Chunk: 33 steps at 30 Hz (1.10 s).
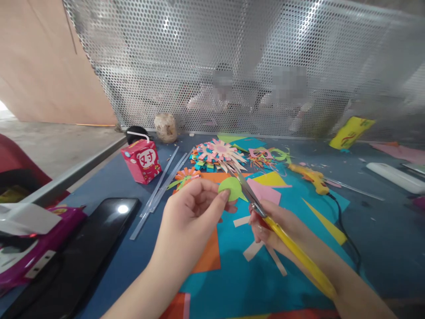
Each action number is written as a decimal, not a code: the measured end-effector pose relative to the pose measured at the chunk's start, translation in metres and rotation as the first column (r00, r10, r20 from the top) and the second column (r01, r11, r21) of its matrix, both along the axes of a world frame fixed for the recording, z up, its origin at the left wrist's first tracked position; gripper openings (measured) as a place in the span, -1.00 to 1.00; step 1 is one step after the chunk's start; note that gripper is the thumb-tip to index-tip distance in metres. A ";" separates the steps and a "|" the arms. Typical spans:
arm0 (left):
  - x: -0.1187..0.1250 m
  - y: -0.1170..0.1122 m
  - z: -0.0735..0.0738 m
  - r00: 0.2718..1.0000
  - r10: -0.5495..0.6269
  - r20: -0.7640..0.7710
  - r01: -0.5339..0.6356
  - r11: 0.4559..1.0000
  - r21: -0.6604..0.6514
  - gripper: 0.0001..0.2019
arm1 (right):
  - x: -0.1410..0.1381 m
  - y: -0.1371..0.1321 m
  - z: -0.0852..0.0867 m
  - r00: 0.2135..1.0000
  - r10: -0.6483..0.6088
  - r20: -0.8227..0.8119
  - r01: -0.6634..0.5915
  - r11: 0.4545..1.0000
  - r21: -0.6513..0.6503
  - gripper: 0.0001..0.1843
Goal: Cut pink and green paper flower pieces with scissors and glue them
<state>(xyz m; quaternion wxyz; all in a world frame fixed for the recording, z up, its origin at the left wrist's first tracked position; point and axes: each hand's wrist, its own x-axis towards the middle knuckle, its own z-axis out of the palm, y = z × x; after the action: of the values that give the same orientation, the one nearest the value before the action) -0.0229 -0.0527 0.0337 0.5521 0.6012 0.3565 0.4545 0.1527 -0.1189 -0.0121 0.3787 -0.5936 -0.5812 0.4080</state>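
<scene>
My left hand [189, 217] pinches a small green paper circle [231, 188] between thumb and fingers. My right hand [279, 221] is closed on a pair of scissors [295, 249] with yellow handles and metal blades. The blades reach up beside the circle's right edge; whether they touch it I cannot tell. Beyond the hands lies a pile of fringed paper flowers [219, 151] in several colours. A smaller orange and green fringed flower [186, 174] sits behind my left hand. Below the hands, pale paper strips [254, 250] rest on a large blue paper sheet [232, 288].
A pink drink carton [141, 164] with a straw, clear glue sticks [166, 177] and a dark phone [79, 252] are on the left. At right lie a yellow glue gun [310, 177] with a black cord and a yellow packet [351, 133]. A perforated metal panel [186, 48] closes the back.
</scene>
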 end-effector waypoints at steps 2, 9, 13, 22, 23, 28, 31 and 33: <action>0.000 0.000 0.000 1.000 0.003 -0.012 -0.003 1.000 0.008 -0.88 | 0.000 0.000 0.004 1.000 0.025 0.003 -0.025 1.000 -0.007 -0.56; -0.002 -0.002 0.001 0.997 0.026 -0.071 -0.022 0.998 0.054 -0.86 | 0.011 0.002 0.016 0.994 -0.105 0.042 0.104 0.994 0.034 -0.63; -0.002 -0.001 -0.001 0.996 0.016 -0.088 -0.010 0.997 0.074 -0.86 | 0.023 0.008 0.012 0.969 -0.193 0.156 0.199 0.980 -0.021 -0.54; -0.004 -0.004 -0.001 0.983 0.028 -0.182 -0.002 0.990 0.142 -0.86 | 0.094 0.058 0.028 0.430 -0.550 0.716 0.663 0.731 0.163 -0.65; -0.005 -0.005 -0.002 0.978 0.031 -0.206 0.003 0.987 0.161 -0.86 | 0.103 0.063 0.029 0.357 -0.560 0.747 0.696 0.693 0.187 -0.60; -0.007 -0.004 -0.009 0.911 0.018 -0.413 0.119 0.945 0.306 -0.81 | 0.139 0.074 0.022 0.148 -0.506 0.850 0.813 0.552 0.187 -0.63; -0.007 -0.003 -0.012 0.888 0.050 -0.457 0.129 0.928 0.351 -0.80 | 0.153 0.069 0.014 0.132 -0.457 0.880 0.833 0.532 0.151 -0.66; -0.006 -0.003 -0.013 0.888 0.065 -0.455 0.116 0.926 0.359 -0.81 | 0.160 0.061 0.012 0.135 -0.433 0.891 0.832 0.538 0.135 -0.67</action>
<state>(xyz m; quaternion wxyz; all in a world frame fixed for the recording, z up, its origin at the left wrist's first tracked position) -0.0294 -0.0560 0.0212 0.3324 0.7907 0.3749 0.3518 0.3125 -0.0576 -0.0006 0.0459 -0.9617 -0.2666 -0.0436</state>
